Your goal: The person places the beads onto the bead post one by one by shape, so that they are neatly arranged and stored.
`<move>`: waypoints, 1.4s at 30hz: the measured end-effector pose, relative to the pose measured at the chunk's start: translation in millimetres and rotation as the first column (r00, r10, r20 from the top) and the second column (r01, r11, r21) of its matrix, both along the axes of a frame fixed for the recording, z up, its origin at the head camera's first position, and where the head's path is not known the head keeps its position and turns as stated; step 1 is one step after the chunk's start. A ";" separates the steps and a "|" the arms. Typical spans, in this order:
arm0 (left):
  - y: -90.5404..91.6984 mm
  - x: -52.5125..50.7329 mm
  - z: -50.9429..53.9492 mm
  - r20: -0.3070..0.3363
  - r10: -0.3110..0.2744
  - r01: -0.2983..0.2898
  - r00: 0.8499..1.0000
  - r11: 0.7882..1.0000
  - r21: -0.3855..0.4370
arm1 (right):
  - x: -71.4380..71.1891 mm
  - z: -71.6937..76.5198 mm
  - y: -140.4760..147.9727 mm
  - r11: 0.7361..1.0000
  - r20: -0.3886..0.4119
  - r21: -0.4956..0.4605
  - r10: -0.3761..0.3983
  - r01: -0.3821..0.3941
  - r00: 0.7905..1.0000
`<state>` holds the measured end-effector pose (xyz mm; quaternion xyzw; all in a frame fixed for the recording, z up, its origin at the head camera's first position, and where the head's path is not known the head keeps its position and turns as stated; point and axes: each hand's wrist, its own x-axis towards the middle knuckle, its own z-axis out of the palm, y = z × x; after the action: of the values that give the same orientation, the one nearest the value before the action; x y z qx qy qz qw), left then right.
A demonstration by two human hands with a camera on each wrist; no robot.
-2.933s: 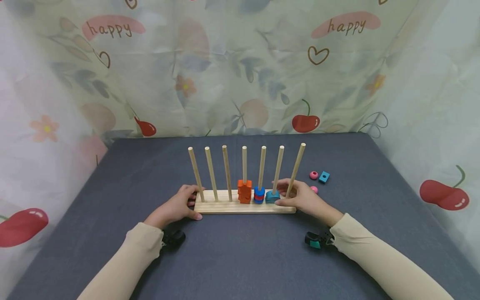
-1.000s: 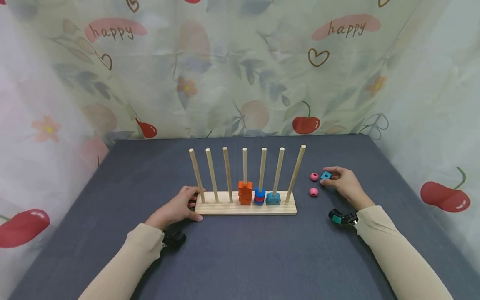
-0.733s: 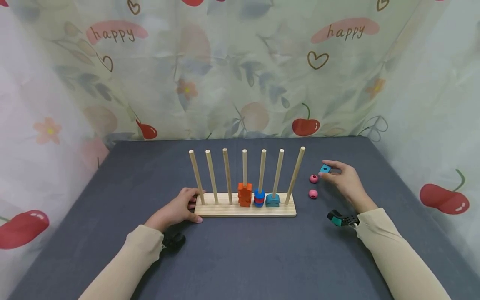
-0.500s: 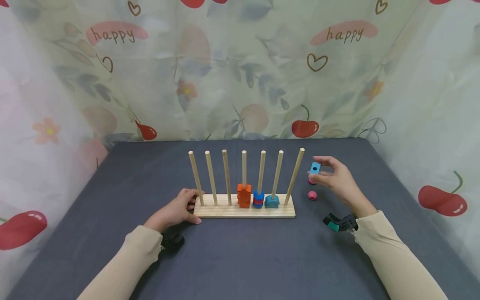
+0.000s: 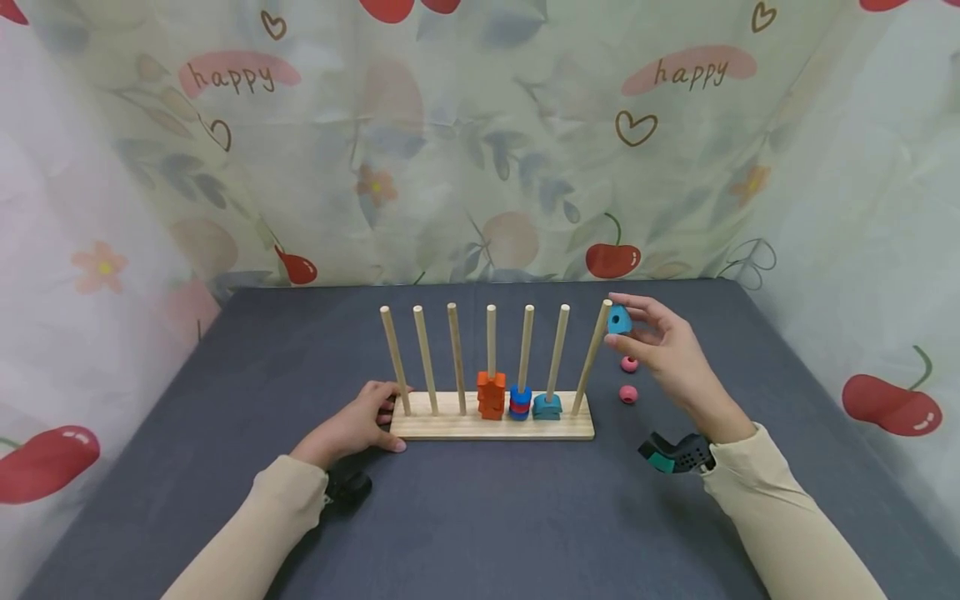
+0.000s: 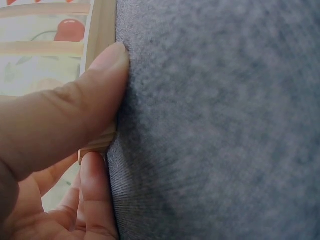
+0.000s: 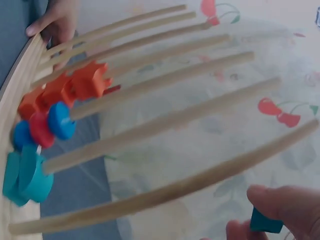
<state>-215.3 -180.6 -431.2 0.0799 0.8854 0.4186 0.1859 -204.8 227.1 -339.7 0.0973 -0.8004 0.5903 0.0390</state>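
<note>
My left hand (image 5: 360, 423) grips the left end of the wooden peg board (image 5: 438, 428), thumb at the front edge and other fingers around the end. Between thumb and fingers, my right hand (image 5: 671, 354) pinches a blue block (image 5: 618, 320) with a hole through it. The block is raised beside the top of the rightmost peg (image 5: 590, 360); in the right wrist view the block (image 7: 266, 223) appears apart from that peg. Orange star-shaped beads (image 5: 491, 397) sit on the middle peg. Blue and red discs (image 5: 520, 403) and teal half-round blocks (image 5: 547, 407) fill the bottoms of the two pegs beside it.
Two pink beads (image 5: 628, 395) lie on the dark grey tabletop (image 5: 480, 525), right of the board. The three left pegs (image 5: 422, 358) carry nothing. A patterned curtain (image 5: 450, 167) hangs behind and beside the table.
My right hand left the board, took the blue block from the table by the pink beads, and lifted it leftward to the top of the rightmost peg. The left hand stayed put.
</note>
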 end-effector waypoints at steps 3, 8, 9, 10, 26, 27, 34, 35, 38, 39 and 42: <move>-0.7 -0.6 -0.2 -0.006 -0.015 0.015 1.000 1.000 -0.005 | 2.3 5.5 -2.6 0.996 -0.012 -0.092 0.010 -0.011 1.000; -1.6 -0.6 0.0 -0.006 -0.021 0.022 1.000 1.000 0.010 | 3.9 15.3 -6.1 0.970 0.002 -0.241 0.030 -0.029 1.000; -1.5 -0.4 0.1 -0.006 -0.021 0.021 1.000 1.000 0.011 | 4.1 17.1 -6.6 0.964 0.008 -0.264 0.035 -0.031 0.999; -1.5 -0.2 0.2 -0.006 -0.020 0.020 1.000 1.000 0.012 | 4.2 18.7 -7.2 0.959 0.018 -0.281 0.039 -0.032 0.999; -1.5 -2.0 -1.4 -0.011 -0.019 0.019 1.000 1.000 -0.016 | 6.8 34.6 -14.1 0.843 -0.066 -0.532 0.059 -0.085 0.996; -1.7 -2.0 -1.3 -0.010 -0.020 0.020 1.000 1.000 -0.013 | 7.0 36.4 -15.3 0.826 -0.078 -0.557 0.054 -0.088 0.995; -2.4 -1.7 -0.8 -0.006 -0.025 0.025 1.000 1.000 -0.005 | 6.3 47.0 -25.2 0.817 -0.201 -0.563 0.010 -0.124 0.980; -2.4 -1.8 -1.0 -0.005 -0.024 0.024 1.000 1.000 -0.006 | 6.4 48.2 -26.9 0.834 -0.216 -0.539 0.001 -0.120 0.976; -2.2 -2.0 -1.8 -0.008 -0.023 0.023 1.000 1.000 -0.009 | 6.4 51.1 -31.6 0.882 -0.245 -0.460 -0.017 -0.101 0.969; -2.1 -2.1 -2.2 -0.009 -0.023 0.023 1.000 1.000 -0.010 | 6.2 52.0 -33.1 0.898 -0.252 -0.430 -0.019 -0.095 0.967; -2.1 -2.4 -3.5 -0.012 -0.021 0.021 1.000 1.000 -0.016 | 5.0 53.2 -36.7 0.934 -0.280 -0.344 -0.003 -0.098 0.960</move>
<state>-217.7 -182.7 -434.8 0.0904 0.8888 0.4092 0.1855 -199.8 190.4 -286.5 0.1894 -0.6648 0.7062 0.1529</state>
